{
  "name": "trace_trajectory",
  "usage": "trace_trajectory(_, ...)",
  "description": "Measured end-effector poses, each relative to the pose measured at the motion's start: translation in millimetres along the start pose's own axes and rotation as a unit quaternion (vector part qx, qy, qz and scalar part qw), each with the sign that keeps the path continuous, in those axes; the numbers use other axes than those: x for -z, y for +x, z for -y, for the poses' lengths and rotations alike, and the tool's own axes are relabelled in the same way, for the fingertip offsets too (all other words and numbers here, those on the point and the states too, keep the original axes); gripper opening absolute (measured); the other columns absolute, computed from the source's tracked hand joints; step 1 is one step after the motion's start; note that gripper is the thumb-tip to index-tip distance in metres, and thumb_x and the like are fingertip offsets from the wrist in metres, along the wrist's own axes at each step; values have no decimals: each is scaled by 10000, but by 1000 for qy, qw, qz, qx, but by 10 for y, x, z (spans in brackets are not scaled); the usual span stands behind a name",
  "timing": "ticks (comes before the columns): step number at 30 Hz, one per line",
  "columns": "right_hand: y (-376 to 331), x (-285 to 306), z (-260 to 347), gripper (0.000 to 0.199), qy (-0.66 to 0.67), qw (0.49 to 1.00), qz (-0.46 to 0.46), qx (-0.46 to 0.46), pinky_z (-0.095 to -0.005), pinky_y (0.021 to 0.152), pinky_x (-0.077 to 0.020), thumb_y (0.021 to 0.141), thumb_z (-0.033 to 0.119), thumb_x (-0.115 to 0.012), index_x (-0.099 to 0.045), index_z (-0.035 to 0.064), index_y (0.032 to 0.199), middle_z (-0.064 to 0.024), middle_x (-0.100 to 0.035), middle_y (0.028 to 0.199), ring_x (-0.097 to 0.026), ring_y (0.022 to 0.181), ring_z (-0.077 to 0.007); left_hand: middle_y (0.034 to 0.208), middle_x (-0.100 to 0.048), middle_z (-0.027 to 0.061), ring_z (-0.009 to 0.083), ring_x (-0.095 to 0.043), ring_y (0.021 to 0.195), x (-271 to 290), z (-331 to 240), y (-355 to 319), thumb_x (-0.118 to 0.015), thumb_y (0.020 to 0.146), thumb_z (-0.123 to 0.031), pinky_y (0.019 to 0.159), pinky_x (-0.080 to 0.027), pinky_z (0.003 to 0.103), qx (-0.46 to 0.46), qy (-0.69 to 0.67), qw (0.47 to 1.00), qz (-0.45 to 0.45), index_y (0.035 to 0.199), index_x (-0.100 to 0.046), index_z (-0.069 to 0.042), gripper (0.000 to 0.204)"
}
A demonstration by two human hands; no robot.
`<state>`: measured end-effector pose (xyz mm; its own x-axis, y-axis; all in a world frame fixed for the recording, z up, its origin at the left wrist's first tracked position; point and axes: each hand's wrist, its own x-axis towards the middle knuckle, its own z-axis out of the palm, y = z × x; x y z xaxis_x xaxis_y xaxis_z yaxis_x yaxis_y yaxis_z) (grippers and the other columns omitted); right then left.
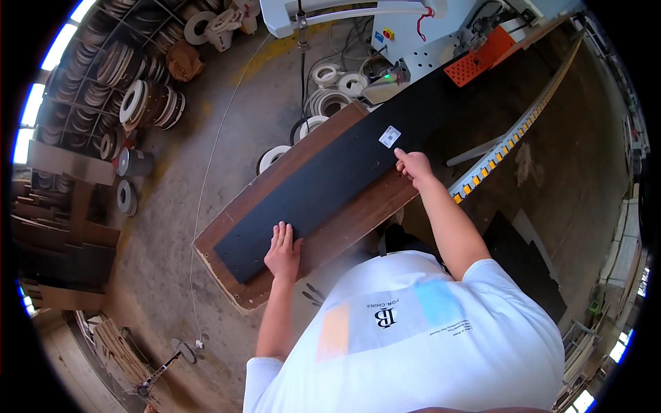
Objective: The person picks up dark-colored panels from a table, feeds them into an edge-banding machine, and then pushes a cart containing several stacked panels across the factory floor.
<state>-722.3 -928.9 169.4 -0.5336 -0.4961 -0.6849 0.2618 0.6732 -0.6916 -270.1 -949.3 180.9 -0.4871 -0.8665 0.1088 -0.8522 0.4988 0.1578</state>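
Note:
A long black panel (323,179) with a small white label (390,136) lies on a wider brown board (358,213), running toward a white edge-working machine (413,34). My left hand (283,249) rests flat on the panel's near end, fingers together and extended. My right hand (413,165) presses on the panel's near edge close to the label, fingers curled down onto the surface. Neither hand closes around anything.
Rolls of edge banding (330,96) lie on the concrete floor by the machine and fill the racks (124,76) at left. A conveyor rail with yellow blocks (509,138) runs at right. Brown boards (62,241) are stacked at left; dark panels (530,261) lie at right.

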Motion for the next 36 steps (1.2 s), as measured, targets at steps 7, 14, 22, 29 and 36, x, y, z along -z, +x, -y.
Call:
trace_trajectory(7,325,232,129,489,-20,991,-129,26,-274,453,-374,996,471,-644,-636,62,729,-3,-604,623,-488,468,-96,1440,-623,48,184,-588,1335,-216,-478,353,-737,913,-309,984,-548,309,-28,14,999,-14,1318,-677,-150,440)
trace_trajectory(14,179,-236,-194,543,-59,995,-65,56,-271,474,-398,951,545,-680,-657,34,767,-41,-631,630,-504,466,-107,1436,-620,26,199,-564,1355,-119,-306,400,-737,877,-159,1062,-511,347,-123,-99,987,-23,1260,-688,-125,388)
trace_trajectory(22,-493,-858,-284,488,-73,996,49,24,-296,581,-494,1030,429,-596,-704,14,796,-70,-688,691,-581,541,-140,1388,-652,84,250,-598,1321,10,336,-100,-667,923,-103,1092,-501,400,-120,-86,989,-25,1233,-711,-80,314)
trace_trajectory(29,-147,-337,-130,495,-73,997,19,33,-284,554,-482,1023,435,-609,-695,14,777,-70,-686,684,-574,527,-127,1399,-645,90,241,-593,1328,-132,-170,255,-623,948,-90,1101,-499,401,-112,-115,987,3,1249,-701,-82,311)
trace_trajectory(36,260,168,-2,481,-35,999,12,36,-286,541,-448,1008,432,-636,-657,40,729,-45,-640,648,-536,519,-122,1420,-627,91,237,-585,1334,-298,-684,604,-635,923,-83,1098,-504,391,-121,-94,988,14,1264,-690,-90,345)
